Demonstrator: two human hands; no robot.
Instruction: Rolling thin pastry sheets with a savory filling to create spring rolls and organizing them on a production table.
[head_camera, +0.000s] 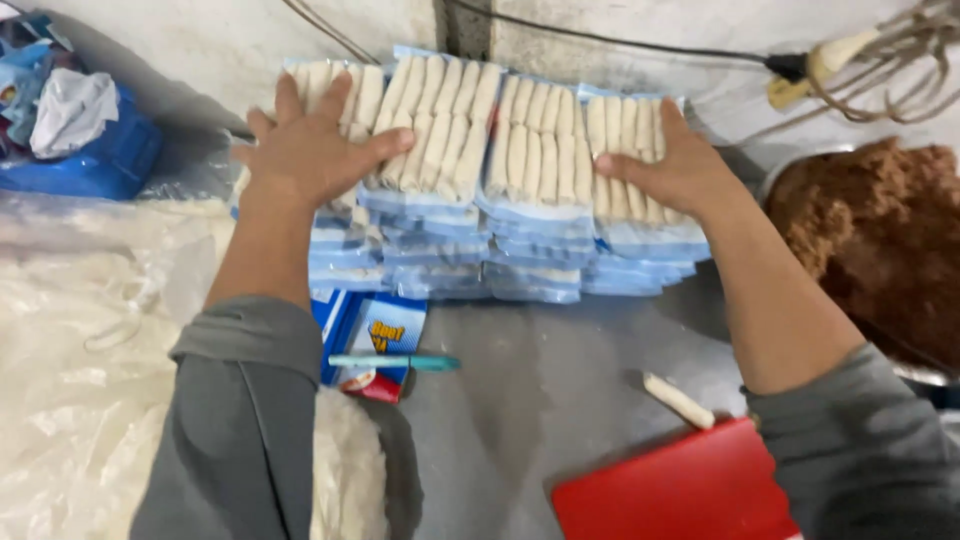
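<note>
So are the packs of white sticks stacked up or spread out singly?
Stacked. The packs of white sticks sit in four side-by-side piles, several layers deep, with the left hand and right hand pressing flat on the outer piles.

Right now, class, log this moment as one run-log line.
left hand: flat on left packet stack | right hand: flat on right packet stack | nearby: teal pen, red board

Four stacks of clear packets (530, 190) filled with pale sticks stand side by side. One loose pale stick (678, 399), one teal pen (395, 362), one red board (680, 490) and one bowl of brown crumbs (880, 240) lie nearby. Two hands: left hand (310, 150), right hand (680, 170).
</note>
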